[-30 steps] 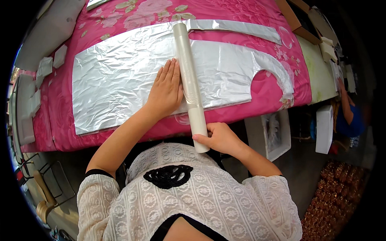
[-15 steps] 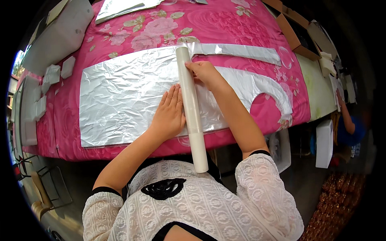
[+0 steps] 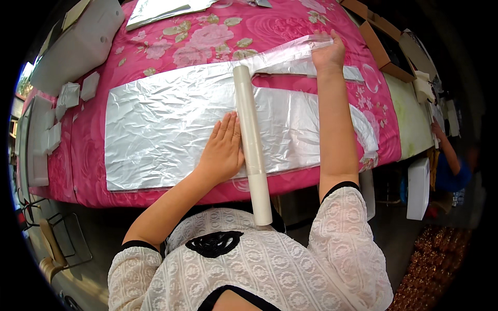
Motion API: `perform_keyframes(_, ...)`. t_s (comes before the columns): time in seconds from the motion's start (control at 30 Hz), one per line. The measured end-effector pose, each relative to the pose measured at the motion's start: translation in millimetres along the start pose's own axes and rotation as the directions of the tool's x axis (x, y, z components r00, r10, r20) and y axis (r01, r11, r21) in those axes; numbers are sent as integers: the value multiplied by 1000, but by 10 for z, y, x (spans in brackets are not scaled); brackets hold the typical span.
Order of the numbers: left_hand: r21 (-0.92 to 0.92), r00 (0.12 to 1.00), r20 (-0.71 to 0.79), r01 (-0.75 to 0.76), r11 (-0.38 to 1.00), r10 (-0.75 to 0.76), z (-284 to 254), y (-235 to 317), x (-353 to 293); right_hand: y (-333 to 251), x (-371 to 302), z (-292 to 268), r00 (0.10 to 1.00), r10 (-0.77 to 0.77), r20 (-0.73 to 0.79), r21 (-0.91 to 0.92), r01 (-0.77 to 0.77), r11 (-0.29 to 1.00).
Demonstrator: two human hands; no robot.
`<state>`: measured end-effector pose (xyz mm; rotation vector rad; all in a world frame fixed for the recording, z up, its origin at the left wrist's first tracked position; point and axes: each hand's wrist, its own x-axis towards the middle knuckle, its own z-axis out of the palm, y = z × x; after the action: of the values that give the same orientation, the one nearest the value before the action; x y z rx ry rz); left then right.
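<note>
A stack of thin, shiny silvery plastic sheets lies on the table, with a long strap and a curved cutout at its right side. Across the stack rests a pale tube-shaped roll, its near end sticking out past the table edge toward me. My left hand is open and lies flat on the sheets, just left of the roll. At the far right, my right hand pinches the end of a see-through plastic strap and holds it above the stack. The strap under it stays on the table.
A pink flowered cloth covers the table. More silvery sheets lie at the far edge. White foam boxes and small white packets stand at left, a cardboard box at right. Another person's arm shows far right.
My right hand has left the roll and moved far and right, lifting the top strap. The roll has shifted slightly right. My left hand stays flat by the roll.
</note>
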<state>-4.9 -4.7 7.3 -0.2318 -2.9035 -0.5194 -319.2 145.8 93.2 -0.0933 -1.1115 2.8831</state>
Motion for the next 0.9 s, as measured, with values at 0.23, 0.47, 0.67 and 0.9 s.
perform_keyframes(0.23,26,999,-38,-30,999,31,50,18,32,-1047,989,-557,986,132,-103,-94,-142,985)
perform_keyframes(0.47,19,999,-34,-5,1000,6,47,15,11,-830,705,-149,983,70,-169,-245,-110,963)
perform_keyframes(0.67,23,1000,-11,-16,1000,16,26,-37,-47,740,-1511,1220,778,206,593,-609,266,747)
perform_keyframes(0.9,113,997,-67,-34,993,42,132,-25,47,2397,-3315,1743,406,482,776,-630,484,608)
